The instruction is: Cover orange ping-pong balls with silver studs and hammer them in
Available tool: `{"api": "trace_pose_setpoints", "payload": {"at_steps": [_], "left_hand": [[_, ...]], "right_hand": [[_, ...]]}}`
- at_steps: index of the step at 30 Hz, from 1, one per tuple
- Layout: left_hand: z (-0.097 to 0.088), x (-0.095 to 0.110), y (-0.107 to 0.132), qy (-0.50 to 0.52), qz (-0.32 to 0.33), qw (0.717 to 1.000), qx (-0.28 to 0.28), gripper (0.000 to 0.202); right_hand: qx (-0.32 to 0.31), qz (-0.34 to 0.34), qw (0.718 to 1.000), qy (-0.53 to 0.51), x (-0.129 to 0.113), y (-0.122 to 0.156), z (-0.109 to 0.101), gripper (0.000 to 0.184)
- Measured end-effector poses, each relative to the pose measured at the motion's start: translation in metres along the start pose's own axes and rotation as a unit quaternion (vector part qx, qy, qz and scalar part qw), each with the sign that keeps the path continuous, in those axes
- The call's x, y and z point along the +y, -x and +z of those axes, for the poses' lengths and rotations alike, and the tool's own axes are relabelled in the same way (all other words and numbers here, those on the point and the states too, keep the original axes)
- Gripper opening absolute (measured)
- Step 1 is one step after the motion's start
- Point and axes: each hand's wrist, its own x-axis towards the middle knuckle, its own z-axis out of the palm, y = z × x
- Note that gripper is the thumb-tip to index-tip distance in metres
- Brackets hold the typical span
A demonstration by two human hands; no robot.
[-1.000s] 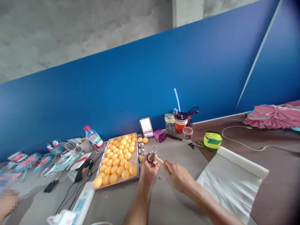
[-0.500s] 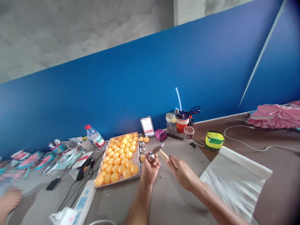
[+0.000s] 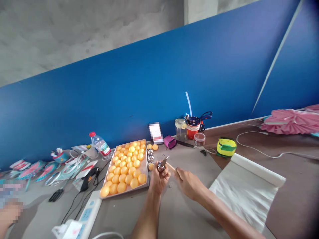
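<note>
A shiny silver ball [image 3: 159, 167] sits in the curled fingers of my left hand [image 3: 159, 182], held up over the grey table. My right hand [image 3: 190, 184] grips the pale handle of a small knife [image 3: 171, 167] with a pointed metal blade. The blade lies across the upper side of the ball; whether it presses on it I cannot tell. Just behind my left hand, several silver balls [image 3: 150, 157] and a few orange balls [image 3: 155, 147] stand in a row beside a shallow box [image 3: 147, 176] of orange balls [image 3: 124, 170].
At the left are a water bottle [image 3: 102, 146], a power strip [image 3: 92, 209], cables and another person's hand [image 3: 11, 210]. A purple item [image 3: 170, 142], a jar [image 3: 181, 129], a red cup [image 3: 192, 131] and a small tub [image 3: 199, 139] line the back. A white sheet roll [image 3: 258, 170] lies at right.
The knife blade has moved left and now overlaps the silver ball, where before it was just behind and right of it. The whole view has shifted slightly.
</note>
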Motion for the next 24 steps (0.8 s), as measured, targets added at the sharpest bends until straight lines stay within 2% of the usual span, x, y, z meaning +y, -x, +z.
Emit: {"api": "trace_pose_setpoints", "payload": {"at_steps": [6, 14, 20, 24], "left_hand": [[-0.004, 0.002, 0.001, 0.004, -0.008, 0.998, -0.062, 0.022], [-0.006, 0.000, -0.002, 0.030, 0.012, 0.995, -0.091, 0.012], [0.000, -0.002, -0.002, 0.002, -0.008, 1.000, -0.006, 0.015], [0.001, -0.003, 0.000, 0.007, -0.008, 0.999, -0.031, 0.017]], "right_hand": [[0.029, -0.022, 0.997, -0.070, 0.001, 0.003, -0.005, 0.034], [0.046, -0.018, 0.998, -0.044, -0.002, 0.005, -0.005, 0.032], [0.002, -0.003, 1.000, 0.024, 0.000, 0.000, 0.004, 0.028], [0.035, -0.022, 0.999, -0.027, 0.000, 0.000, 0.001, 0.034]]}}
